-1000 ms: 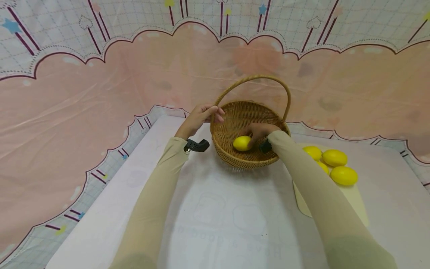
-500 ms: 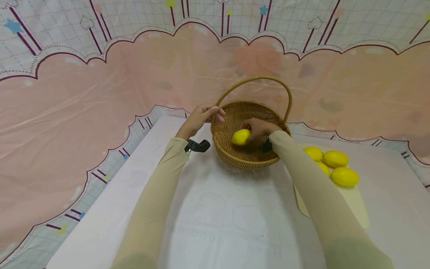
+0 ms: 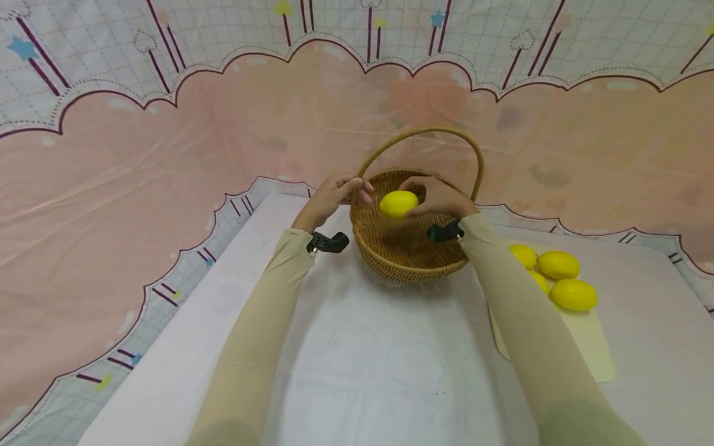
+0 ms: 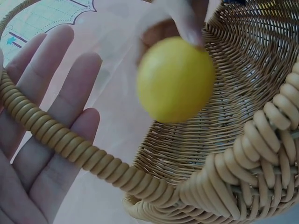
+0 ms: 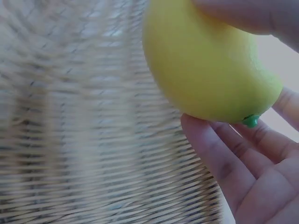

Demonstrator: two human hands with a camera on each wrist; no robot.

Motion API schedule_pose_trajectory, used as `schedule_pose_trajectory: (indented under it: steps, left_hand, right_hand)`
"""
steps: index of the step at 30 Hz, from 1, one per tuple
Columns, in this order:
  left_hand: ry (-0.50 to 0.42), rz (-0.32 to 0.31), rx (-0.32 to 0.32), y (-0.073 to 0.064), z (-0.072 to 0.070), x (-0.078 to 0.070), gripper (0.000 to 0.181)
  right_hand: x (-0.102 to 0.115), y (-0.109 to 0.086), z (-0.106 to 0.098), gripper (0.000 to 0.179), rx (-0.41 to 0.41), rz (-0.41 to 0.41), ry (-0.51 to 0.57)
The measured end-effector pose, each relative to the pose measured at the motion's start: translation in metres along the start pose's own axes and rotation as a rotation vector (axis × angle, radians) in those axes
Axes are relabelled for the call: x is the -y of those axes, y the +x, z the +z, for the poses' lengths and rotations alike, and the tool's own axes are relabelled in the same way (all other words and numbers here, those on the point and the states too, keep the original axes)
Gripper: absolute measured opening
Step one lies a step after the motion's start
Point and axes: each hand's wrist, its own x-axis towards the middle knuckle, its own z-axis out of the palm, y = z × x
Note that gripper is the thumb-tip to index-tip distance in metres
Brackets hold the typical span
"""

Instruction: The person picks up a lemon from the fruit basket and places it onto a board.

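Observation:
A brown wicker basket (image 3: pixel 413 263) with an arched handle (image 3: pixel 432 130) stands at the back of the table. My right hand (image 3: pixel 440 195) grips a yellow lemon (image 3: pixel 398 204) between thumb and fingers, over the basket's opening. In the right wrist view, the lemon (image 5: pixel 205 70) shows a green nub at one end, and the woven wall lies behind it. At the handle's left base, my left hand (image 3: pixel 333 195) holds the handle between thumb and fingers. The left wrist view shows these long fingers (image 4: pixel 77 88) rather loosely extended behind the handle (image 4: pixel 70 142).
Several more lemons (image 3: pixel 574 294) lie on a cream board (image 3: pixel 591 347) at the right, partly covered by the right sleeve (image 3: pixel 513 297). A printed pink cloth (image 3: pixel 279 124) hangs behind the white table (image 3: pixel 362 371). Black wrist cameras (image 3: pixel 329 242) sit on both wrists.
My right hand has lifted the lemon from low in the basket up to near the rim's height. The left hand and the basket have stayed in place.

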Motion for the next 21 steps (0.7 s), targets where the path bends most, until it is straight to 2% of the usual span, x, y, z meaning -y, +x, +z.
schedule_pose_trajectory:
  steps: [5, 15, 21]
  left_hand:
    - [0.006, 0.004, -0.003, -0.001, 0.0, 0.001, 0.036]
    - [0.006, 0.012, 0.003, -0.002, -0.001, 0.001, 0.035]
    - [-0.01, 0.009, 0.004, -0.002, -0.001, 0.002, 0.033]
  right_hand:
    - [0.016, -0.01, -0.007, 0.053, -0.063, -0.062, 0.011]
    - [0.036, -0.038, -0.017, 0.054, -0.077, -0.135, -0.011]
    - [0.039, -0.068, -0.024, 0.055, -0.097, -0.184, -0.111]
